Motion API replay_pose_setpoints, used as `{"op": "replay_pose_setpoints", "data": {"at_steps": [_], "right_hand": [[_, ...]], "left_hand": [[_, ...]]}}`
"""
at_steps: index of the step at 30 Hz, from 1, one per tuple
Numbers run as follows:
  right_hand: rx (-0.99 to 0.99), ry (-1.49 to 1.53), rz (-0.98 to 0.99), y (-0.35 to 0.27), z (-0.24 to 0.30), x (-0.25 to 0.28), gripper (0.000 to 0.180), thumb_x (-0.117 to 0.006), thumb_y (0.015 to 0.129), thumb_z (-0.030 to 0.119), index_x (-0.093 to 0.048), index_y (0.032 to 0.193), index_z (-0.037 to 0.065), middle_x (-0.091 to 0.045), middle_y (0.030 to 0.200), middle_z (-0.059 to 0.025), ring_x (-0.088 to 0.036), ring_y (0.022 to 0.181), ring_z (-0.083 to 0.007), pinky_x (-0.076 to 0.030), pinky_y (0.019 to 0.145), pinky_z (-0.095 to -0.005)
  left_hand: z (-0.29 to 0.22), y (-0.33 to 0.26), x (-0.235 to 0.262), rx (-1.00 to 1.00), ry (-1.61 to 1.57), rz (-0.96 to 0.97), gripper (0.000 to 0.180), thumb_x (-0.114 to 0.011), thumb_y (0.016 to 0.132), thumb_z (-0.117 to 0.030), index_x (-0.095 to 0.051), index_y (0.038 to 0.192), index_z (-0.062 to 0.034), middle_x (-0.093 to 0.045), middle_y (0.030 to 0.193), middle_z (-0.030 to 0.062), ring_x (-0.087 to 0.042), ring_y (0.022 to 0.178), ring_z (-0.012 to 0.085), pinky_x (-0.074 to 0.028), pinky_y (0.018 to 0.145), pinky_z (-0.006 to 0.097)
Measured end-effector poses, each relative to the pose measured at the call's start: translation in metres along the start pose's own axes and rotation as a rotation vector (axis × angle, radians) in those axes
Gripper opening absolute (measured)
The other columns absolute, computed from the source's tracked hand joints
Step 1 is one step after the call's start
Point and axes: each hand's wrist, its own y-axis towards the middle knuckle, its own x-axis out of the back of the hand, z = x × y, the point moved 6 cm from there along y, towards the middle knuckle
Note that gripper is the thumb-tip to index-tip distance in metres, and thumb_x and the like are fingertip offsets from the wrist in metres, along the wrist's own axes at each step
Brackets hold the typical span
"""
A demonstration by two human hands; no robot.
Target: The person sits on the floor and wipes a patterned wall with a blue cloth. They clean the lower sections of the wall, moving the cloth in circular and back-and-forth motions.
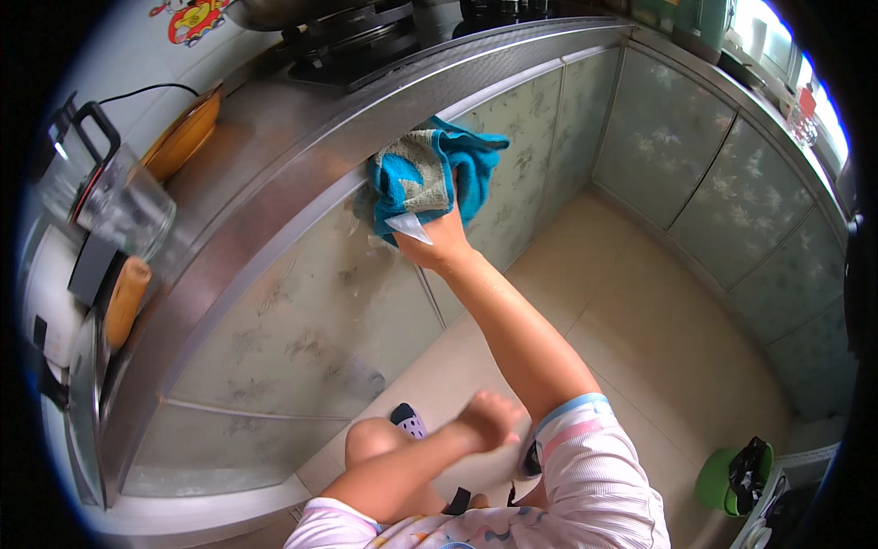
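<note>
A blue and grey towel (416, 178) is bunched in my right hand (442, 240), pressed to the upper part of the cabinet doors just under the counter edge. Most of my right fingers are hidden by the towel's folds. A white tag sticks out of the cloth beside the wrist. Wet-looking streaks show on the patterned grey-green cabinet door (320, 311). My left hand (494, 421) hangs low over my legs, away from the cabinet and touching nothing that I can see; its fingers are blurred.
Along the steel counter (247, 156) stand a gas stove (352, 46), an orange tray (183, 133), a glass blender jug (128, 206) and a wooden-handled knife (126, 302). More cabinets (704, 156) run along the far right. A green bin (722, 480) with a black bag stands lower right.
</note>
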Motion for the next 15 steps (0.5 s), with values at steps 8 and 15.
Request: {"op": "replay_pose_setpoints", "data": {"at_steps": [8,15], "right_hand": [[0.138,0.083,-0.250,0.009,-0.117,0.004,0.076,-0.080,0.072,0.013,-0.048,0.140,0.006,-0.055,0.134,-0.0094,-0.051,0.124,-0.0274,-0.034,0.113,-0.0412],[-0.282,-0.050,-0.287,0.056,-0.273,0.069,0.040,-0.061,0.093,0.020,-0.058,0.132,0.011,-0.064,0.122,-0.0163,-0.059,0.114,-0.0357,-0.043,0.104,-0.0397]], "left_hand": [[-0.008,-0.055,0.009,-0.110,-0.212,0.231,0.063,-0.067,0.089,-0.039,-0.049,0.139,-0.0059,-0.063,0.118,0.0158,-0.063,0.105,0.0321,-0.047,0.093,0.045],[0.015,-0.066,0.028,-0.043,-0.150,-0.040,0.069,-0.069,0.087,-0.040,-0.048,0.142,-0.0048,-0.060,0.121,0.0165,-0.059,0.110,0.0315,-0.045,0.096,0.044]]}}
